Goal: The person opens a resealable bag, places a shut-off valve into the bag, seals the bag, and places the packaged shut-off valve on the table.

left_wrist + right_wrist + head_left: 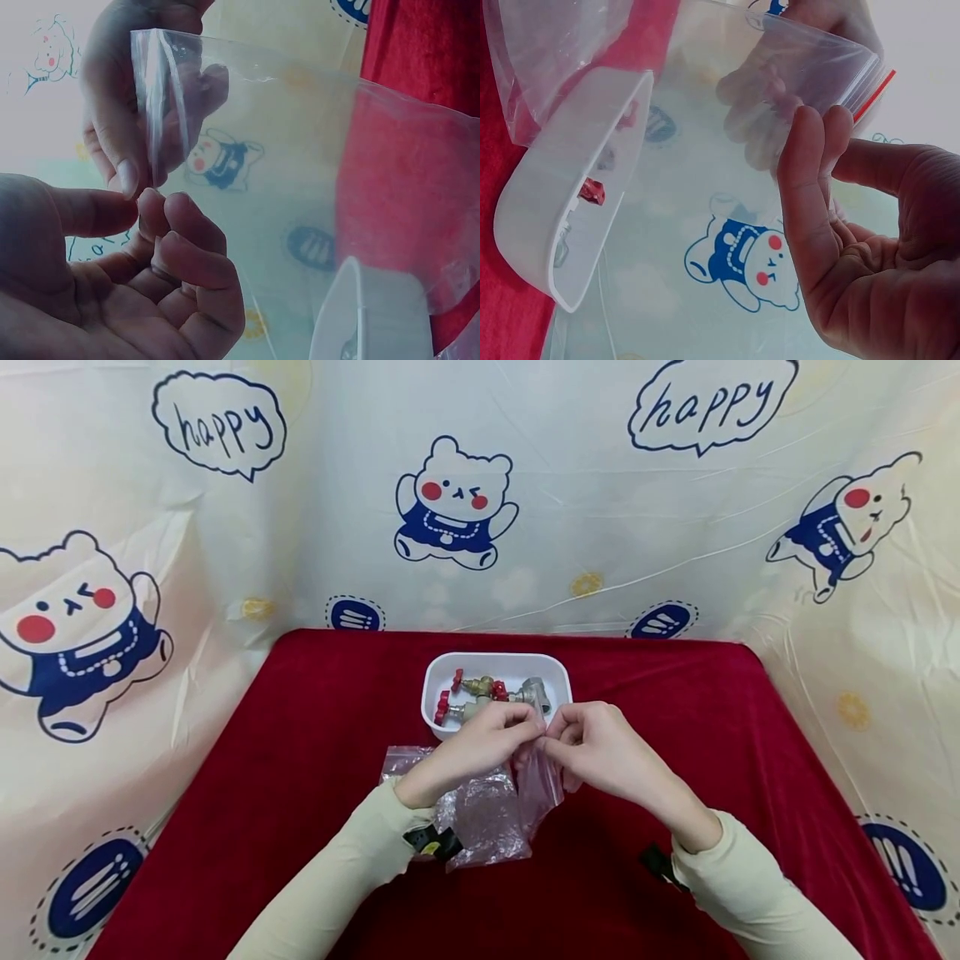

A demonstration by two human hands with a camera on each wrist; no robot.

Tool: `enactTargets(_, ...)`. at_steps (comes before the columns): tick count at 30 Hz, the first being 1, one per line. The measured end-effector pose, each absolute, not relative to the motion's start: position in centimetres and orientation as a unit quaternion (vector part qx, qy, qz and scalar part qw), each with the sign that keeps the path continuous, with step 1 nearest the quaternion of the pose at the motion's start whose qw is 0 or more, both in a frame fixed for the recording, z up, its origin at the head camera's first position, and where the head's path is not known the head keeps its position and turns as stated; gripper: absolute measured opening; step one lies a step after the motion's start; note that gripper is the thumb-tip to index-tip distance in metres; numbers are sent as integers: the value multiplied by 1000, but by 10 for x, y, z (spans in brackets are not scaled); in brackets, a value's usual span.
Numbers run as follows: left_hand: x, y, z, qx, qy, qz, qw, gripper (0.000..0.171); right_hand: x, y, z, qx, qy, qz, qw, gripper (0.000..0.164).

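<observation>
A clear zip-lock bag hangs between my two hands, over the front of a white tub. My left hand pinches its zip edge between thumb and fingertips. Right beside it, my right hand pinches the same edge, the fingertips of both hands almost meeting. In the right wrist view a red line runs along the bag's mouth. The left wrist view shows the bag stretching away flat and see-through, with nothing visible inside.
Behind my hands the white tub holds several metal valves, including a brass valve with a red handwheel. More clear bags lie on the red cloth below my left wrist. A patterned curtain stands around the table.
</observation>
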State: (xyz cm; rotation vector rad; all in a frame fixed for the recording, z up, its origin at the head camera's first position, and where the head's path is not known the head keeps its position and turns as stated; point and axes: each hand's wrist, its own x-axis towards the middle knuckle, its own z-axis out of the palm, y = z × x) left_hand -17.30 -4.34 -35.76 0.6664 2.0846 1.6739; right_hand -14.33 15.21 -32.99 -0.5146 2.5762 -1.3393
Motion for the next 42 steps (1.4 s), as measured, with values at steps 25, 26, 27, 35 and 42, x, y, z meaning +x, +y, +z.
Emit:
enactTargets(25,-177,-48,-361,228,740,608,172,22,-147,153,-337,-183,859,-465,112,16)
enactTargets(26,-176,-48,-361,228,740,609,172,23,-147,153,-337,-182,860,-464,110,15)
enactTargets(27,-176,-48,-361,228,740,609,172,23,-147,153,-337,-182,860,-464,109,14)
enactTargets(35,-177,-50,-360,224,752,593,180,26,-148,156,-337,-190,854,-473,106,13)
enactTargets(42,-180,-50,-362,222,760,575,203,29,-149,156,-339,-187,851,-481,104,11)
